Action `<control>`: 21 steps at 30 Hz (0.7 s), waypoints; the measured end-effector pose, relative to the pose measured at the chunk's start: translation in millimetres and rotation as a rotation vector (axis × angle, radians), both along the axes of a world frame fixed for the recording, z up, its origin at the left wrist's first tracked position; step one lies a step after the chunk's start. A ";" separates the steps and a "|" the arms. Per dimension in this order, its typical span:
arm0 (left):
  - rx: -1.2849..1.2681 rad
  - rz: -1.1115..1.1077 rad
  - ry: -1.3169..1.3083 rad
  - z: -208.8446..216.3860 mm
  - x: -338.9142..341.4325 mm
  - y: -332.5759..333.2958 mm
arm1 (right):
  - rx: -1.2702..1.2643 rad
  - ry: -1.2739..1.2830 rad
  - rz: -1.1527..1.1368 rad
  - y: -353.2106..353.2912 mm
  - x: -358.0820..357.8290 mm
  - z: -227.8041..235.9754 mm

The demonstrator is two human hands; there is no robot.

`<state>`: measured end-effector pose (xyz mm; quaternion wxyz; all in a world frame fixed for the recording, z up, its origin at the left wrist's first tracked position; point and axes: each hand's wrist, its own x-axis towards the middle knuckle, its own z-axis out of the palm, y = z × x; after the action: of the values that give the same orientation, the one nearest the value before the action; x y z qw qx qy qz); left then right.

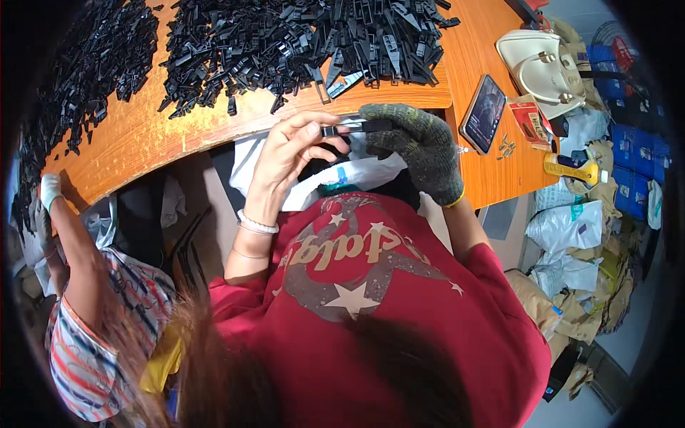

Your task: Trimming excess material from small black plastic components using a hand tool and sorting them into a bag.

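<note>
My left hand (291, 146), bare with a white beaded bracelet and a thin bangle at its wrist, pinches one end of a small black plastic clip (330, 131) between thumb and fingers. Its other end sits in the fingers of my right hand (421, 143), which wears a dark grey knit glove with a yellow cuff. Both hands are just off the near edge of the orange wooden table (235, 128), over a white bag (371, 171) at my lap. Beyond them lies a big heap of black plastic clips (285, 50); one shiny piece rests at its near edge.
A second black heap (93, 78) is at left, where a co-worker's gloved hand (51, 189) rests by the table edge. At right are a phone (484, 114), small brass-coloured pieces (506, 147), a red box (529, 121), a cream handbag (542, 68), a yellow bottle (571, 168) and piled bags (567, 228).
</note>
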<state>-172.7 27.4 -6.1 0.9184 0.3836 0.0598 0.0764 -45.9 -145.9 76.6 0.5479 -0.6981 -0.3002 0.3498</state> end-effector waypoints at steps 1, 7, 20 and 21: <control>-0.087 -0.032 0.037 1.9 1.3 -2.7 | 0.048 0.018 -0.005 -0.9 1.1 -4.1; -0.152 -0.110 0.047 10.7 7.9 -15.0 | 0.119 0.137 -0.023 -5.6 -2.1 -10.4; 0.128 0.023 0.291 21.7 12.4 -23.0 | 0.199 0.140 -0.033 -4.9 -8.1 -22.2; 0.168 0.028 0.293 21.5 10.2 -21.1 | 0.200 0.148 -0.018 -1.9 -10.0 -23.7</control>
<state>-162.5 6.4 15.4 0.8632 0.4654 0.1920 0.0369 -55.9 -147.8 52.9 0.6387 -0.6149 -0.2860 0.3636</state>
